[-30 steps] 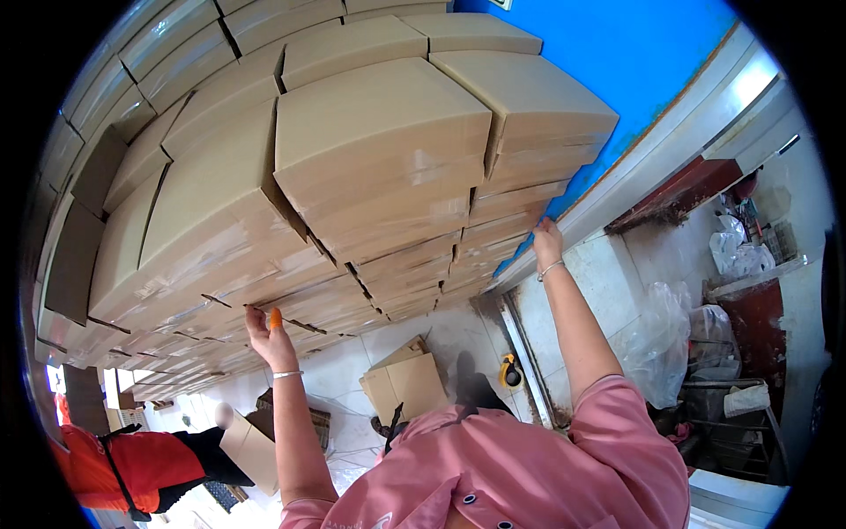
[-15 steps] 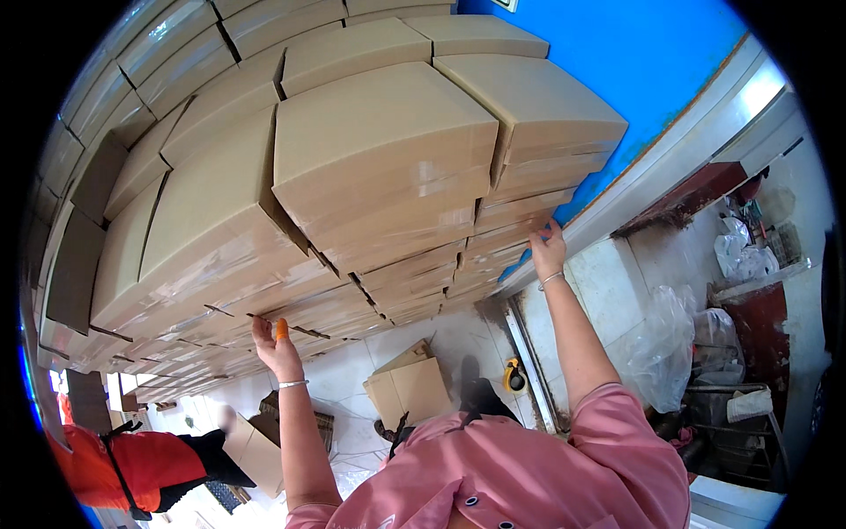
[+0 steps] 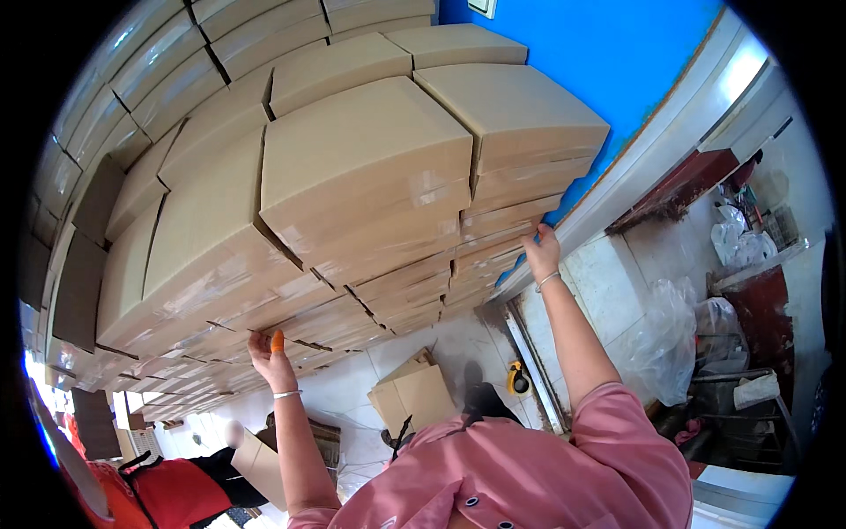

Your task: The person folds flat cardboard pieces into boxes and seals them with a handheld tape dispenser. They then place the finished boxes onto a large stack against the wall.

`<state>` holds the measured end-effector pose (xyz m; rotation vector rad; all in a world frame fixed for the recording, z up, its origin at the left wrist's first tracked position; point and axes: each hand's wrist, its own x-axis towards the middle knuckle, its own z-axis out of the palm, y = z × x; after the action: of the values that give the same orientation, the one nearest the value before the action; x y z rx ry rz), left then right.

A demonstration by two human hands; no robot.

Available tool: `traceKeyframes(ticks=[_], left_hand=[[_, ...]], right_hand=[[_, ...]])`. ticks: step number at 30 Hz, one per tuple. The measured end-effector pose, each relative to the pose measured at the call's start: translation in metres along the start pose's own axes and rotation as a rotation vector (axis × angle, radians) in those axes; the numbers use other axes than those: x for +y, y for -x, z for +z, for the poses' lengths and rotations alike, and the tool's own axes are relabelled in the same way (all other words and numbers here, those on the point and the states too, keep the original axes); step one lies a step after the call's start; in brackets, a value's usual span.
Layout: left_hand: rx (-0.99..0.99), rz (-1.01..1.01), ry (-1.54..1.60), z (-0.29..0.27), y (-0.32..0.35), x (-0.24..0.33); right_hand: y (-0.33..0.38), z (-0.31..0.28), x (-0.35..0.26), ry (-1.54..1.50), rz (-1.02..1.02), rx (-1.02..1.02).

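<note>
A tall stack of brown taped cardboard boxes (image 3: 366, 159) fills the space before me. My left hand (image 3: 275, 361) is raised to the stack's front side at the left, fingers apart, with an orange cover on the thumb. Farther right, my right hand (image 3: 541, 251) reaches to the stack's right end near the blue wall, its fingers spread against the box sides. Both hands look open and grip nothing. Whether every fingertip touches cardboard is hard to make out.
More boxes (image 3: 167, 57) are piled behind at the far left. A person in red (image 3: 181, 489) is at the lower left. An opened carton (image 3: 414, 392) and a yellow tape roll (image 3: 517, 377) lie on the floor. Plastic bags (image 3: 656, 339) sit right, beyond a doorway sill (image 3: 533, 366).
My view has shifted slightly, and the stack appears a little farther left. Both hands stay at the boxes. The person in red has moved lower and to the right in view.
</note>
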<state>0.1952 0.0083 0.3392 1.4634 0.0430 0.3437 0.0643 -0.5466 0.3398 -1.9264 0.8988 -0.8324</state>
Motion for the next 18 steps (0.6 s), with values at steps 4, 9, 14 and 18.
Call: traceKeyframes(ticks=[4, 9, 14, 18], left_hand=[[-0.093, -0.054, -0.088, 0.009, 0.0, 0.01], [-0.122, 0.008, -0.209, 0.021, 0.0, 0.034], [-0.107, -0.054, -0.065, 0.011, -0.006, 0.025], [-0.112, -0.017, -0.04, 0.018, -0.008, 0.025]], right_hand=[[-0.005, 0.008, 0.009, -0.288, -0.021, 0.04], [-0.018, -0.008, -0.004, -0.264, 0.049, -0.112], [-0.02, 0.0, -0.013, -0.377, 0.042, -0.138], [-0.022, 0.003, -0.016, -0.304, -0.086, -0.112]])
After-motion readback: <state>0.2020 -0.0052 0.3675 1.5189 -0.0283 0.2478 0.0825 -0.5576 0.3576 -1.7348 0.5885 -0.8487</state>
